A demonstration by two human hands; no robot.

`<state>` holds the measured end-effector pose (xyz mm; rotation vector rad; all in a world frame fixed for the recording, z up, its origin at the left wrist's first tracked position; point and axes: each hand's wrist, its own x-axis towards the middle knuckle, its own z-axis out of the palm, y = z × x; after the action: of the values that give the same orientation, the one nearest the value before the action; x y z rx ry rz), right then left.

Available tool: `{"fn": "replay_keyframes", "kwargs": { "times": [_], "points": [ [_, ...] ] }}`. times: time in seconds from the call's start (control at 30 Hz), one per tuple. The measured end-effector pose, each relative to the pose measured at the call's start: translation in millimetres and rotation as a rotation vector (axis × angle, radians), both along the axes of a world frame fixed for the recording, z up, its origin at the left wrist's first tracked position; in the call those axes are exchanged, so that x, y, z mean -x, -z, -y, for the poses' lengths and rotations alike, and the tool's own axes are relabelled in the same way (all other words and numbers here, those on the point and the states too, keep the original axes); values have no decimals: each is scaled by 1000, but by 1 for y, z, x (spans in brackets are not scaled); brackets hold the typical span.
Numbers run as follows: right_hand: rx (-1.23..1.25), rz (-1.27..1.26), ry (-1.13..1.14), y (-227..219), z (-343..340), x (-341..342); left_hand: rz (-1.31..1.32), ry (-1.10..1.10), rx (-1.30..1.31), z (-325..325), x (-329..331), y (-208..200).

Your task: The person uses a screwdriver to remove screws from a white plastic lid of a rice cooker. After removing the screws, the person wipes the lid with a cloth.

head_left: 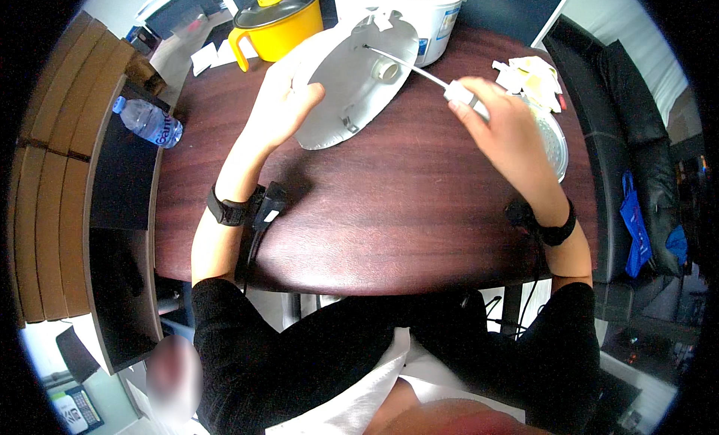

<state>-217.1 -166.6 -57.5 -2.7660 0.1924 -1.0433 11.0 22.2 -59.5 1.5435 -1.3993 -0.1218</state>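
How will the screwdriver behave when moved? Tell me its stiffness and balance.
The screwdriver is probably stiff: its slender shaft looks straight between the right hand and the silver-grey shell. It is likely heavier toward the handle, which looks far thicker than the shaft.

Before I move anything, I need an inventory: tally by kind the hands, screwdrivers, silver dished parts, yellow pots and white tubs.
Hands: 2
Screwdriver: 1
Silver dished part: 1
Yellow pot: 1
White tub: 1
Total: 6
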Motion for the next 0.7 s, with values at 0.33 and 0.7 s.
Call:
{"fn": "replay_keyframes", "kwargs": {
  "times": [0.33, 0.7],
  "points": [
    [-1377, -406, -176, 8, -41, -2, -82, -14, -52, -4, 1, 0],
    [124, -16, 40, -4, 7, -1, -80, 12, -61, -6, 2, -4]
  ]
}}
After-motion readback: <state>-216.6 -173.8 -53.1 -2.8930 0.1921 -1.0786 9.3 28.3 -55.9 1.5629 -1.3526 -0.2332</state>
